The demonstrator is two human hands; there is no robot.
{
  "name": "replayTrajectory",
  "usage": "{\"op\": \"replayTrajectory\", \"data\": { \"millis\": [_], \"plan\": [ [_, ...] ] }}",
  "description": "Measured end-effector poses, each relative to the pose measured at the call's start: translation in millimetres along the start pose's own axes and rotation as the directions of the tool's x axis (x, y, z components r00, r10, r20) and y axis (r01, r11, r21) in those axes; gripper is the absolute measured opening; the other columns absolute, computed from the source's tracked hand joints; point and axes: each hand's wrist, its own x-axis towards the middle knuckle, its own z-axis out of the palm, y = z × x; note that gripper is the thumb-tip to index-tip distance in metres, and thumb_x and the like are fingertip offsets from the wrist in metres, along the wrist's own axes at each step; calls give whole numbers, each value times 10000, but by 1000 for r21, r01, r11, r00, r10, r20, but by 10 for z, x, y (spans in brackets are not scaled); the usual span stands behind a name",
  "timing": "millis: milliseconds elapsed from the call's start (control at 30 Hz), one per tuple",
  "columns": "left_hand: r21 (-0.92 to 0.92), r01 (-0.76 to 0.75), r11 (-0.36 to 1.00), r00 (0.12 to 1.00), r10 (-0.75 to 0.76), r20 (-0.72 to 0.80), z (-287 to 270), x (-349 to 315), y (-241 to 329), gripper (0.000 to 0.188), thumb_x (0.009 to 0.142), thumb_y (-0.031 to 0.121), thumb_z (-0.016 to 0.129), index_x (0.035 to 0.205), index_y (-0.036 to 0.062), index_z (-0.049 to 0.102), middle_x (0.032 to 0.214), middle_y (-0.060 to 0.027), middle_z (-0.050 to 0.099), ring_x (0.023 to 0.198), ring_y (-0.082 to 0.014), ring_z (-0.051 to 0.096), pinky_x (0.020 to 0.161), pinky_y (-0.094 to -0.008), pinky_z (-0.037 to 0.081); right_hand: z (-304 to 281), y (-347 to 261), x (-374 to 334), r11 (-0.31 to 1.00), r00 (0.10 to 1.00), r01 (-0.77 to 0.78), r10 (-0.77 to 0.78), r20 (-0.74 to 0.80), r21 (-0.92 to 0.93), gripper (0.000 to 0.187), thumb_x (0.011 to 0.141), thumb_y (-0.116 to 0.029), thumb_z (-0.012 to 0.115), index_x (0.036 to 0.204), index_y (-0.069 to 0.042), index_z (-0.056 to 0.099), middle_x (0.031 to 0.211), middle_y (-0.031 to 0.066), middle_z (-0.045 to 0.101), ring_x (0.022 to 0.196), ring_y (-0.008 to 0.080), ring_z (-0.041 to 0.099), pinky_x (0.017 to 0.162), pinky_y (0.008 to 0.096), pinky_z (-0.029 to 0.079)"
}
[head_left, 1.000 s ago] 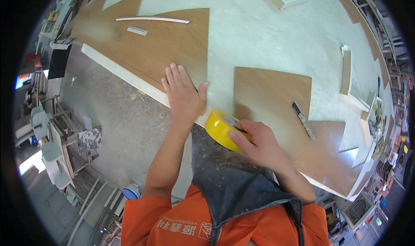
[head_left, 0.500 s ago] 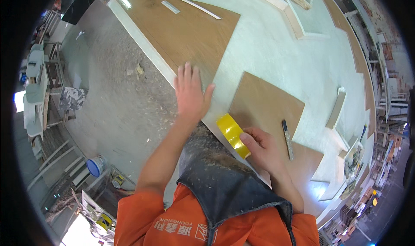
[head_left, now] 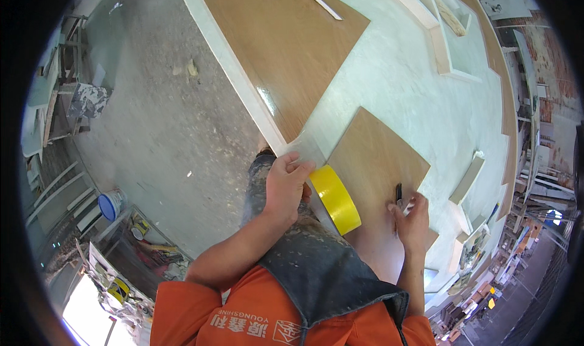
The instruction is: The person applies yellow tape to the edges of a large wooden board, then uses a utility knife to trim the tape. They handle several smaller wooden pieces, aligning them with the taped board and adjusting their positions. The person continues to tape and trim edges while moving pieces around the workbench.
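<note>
Yellow tape roll (head_left: pixel 335 199) held at table edge (head_left: pixel 234 66) by left hand (head_left: pixel 286 185), fingers curled around it. Utility knife (head_left: pixel 400 200) pinched by right hand (head_left: pixel 413 221) on brown plywood panel (head_left: pixel 377 163).

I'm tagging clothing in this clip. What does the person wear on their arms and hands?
Both the left hand and the right hand are bare, no gloves. The forearms are uncovered; short orange sleeves end near the elbows, under a dusty dark grey apron.

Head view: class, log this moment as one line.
left hand: holds yellow tape roll | right hand: grips utility knife | brown board: beneath
</note>
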Motion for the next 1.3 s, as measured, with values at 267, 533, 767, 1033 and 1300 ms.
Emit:
{"op": "replayTrajectory", "data": {
  "millis": [267, 533, 767, 1033, 1300],
  "plan": [
    [-125, 110, 986, 992, -101, 78, -34, 136, -101, 322, 998, 195, 635, 1221, -34, 598, 960, -131, 734, 540, -134, 600, 455, -267, 474, 84, 267, 179, 968, 977, 16, -69, 202, 252, 246, 839, -31, 729, 1066, -27, 637, 884, 133, 656, 775, 251, 645, 715, 325, 521],
    [-126, 162, 979, 985, -154, 75, -50, 164, 3, 260, 1038, 244, 581, 1086, 2, 659, 906, -136, 745, 458, -124, 553, 416, -259, 450, -343, -1778, 1112, 506, 477, 862, -832, 282, 34, 318, 810, -57, 690, 1120, -122, 718, 930, 85, 622, 844, 262, 655, 713, 375, 537],
    [-127, 173, 977, 984, -167, 56, -37, 199, -27, 245, 1037, 222, 568, 1045, 2, 674, 872, -130, 736, 469, -122, 560, 417, -255, 445, 70, -2260, 1398, 131, 128, 991, -883, 451, -25, 265, 794, -136, 670, 1054, -133, 720, 911, 42, 606, 876, 229, 659, 810, 369, 523],
    [-88, 154, 984, 987, -149, 55, -32, 191, -5, 262, 1041, 232, 574, 1031, -11, 672, 866, -128, 737, 472, -117, 558, 425, -251, 444, 249, -2279, 1407, 107, 95, 994, -911, 401, 7, 225, 782, -163, 680, 1001, -122, 711, 919, 42, 607, 881, 230, 658, 814, 370, 521],
    [-101, 139, 985, 990, -136, 40, -22, 207, -30, 270, 1030, 234, 582, 1015, -18, 680, 821, -113, 737, 456, -97, 552, 422, -238, 446, 365, -2281, 1368, 122, 104, 992, -913, 394, 20, 302, 778, -168, 680, 1078, -131, 689, 924, 42, 586, 877, 233, 646, 820, 373, 527]
  ]
}}
